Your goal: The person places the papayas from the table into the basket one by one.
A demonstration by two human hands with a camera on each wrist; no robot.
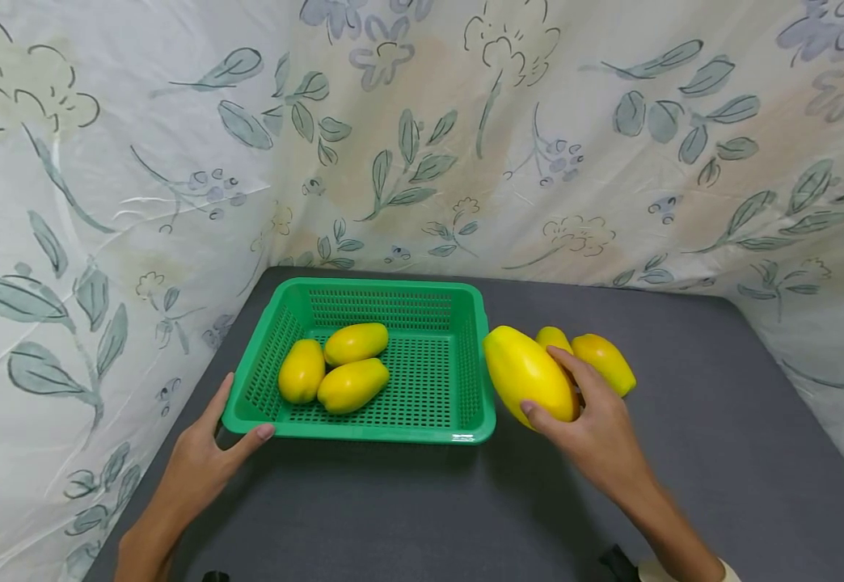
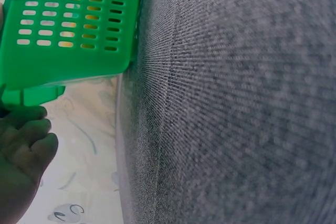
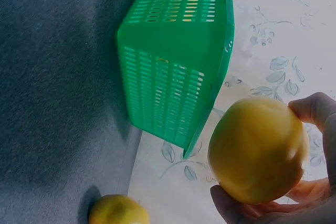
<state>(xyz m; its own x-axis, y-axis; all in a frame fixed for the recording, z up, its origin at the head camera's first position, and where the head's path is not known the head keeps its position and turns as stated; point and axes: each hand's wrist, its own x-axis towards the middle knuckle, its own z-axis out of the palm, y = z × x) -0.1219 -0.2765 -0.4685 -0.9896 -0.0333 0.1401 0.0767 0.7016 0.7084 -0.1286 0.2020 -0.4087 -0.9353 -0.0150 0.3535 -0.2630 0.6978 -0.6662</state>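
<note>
My right hand (image 1: 597, 432) holds a yellow mango (image 1: 527, 372) raised by the right rim of a green plastic basket (image 1: 364, 432). In the right wrist view, the thumb and fingertips grip the mango (image 3: 257, 150) from its sides. At the basket's front left corner, my left hand (image 1: 200, 465) holds the rim, thumb on the front edge and fingers along the left side. The left wrist view shows its fingers (image 2: 37, 135) bent just under the basket's lip (image 2: 34, 95). Three mangoes (image 1: 352, 385) lie in the basket's left half.
Two more mangoes, one at the right (image 1: 604, 362) and one partly hidden (image 1: 553, 338), sit on the grey table (image 1: 720, 453) behind my right hand. Floral cloth (image 1: 422, 186) hangs behind the table and along its left side.
</note>
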